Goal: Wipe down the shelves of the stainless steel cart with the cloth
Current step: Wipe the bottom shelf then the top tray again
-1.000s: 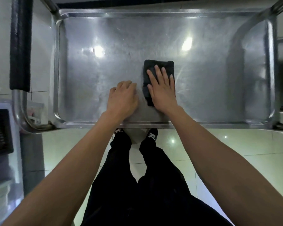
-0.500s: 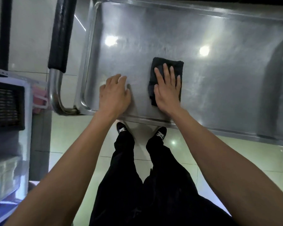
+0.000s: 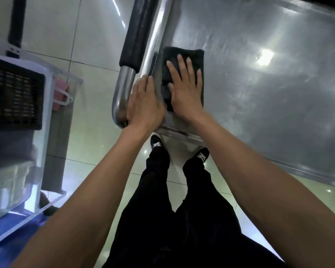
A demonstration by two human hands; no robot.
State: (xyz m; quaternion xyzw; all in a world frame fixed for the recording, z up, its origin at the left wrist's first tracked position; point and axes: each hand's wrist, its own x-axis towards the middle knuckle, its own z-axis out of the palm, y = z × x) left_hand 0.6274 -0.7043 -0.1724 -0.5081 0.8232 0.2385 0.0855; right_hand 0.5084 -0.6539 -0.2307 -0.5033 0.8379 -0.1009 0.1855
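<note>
A person's right hand [image 3: 185, 89] pressed flat, fingers [image 3: 182, 64] straight and released, on a folded dark cloth [image 3: 198, 60] lying at the near-left corner of the stainless steel cart's top shelf [image 3: 259, 97], its long axis running from 6 to 12 o'clock against the raised left rim. The left hand [image 3: 143, 105] rested just beside it at 9 o'clock, fingers loosely laid over the corner where the rim meets the handle tube [image 3: 124, 89], seemingly grasping nothing. The unwiped expanse of shelf lay toward 2 o'clock from the cloth, so the next stroke would likely belong to the right hand.
</note>
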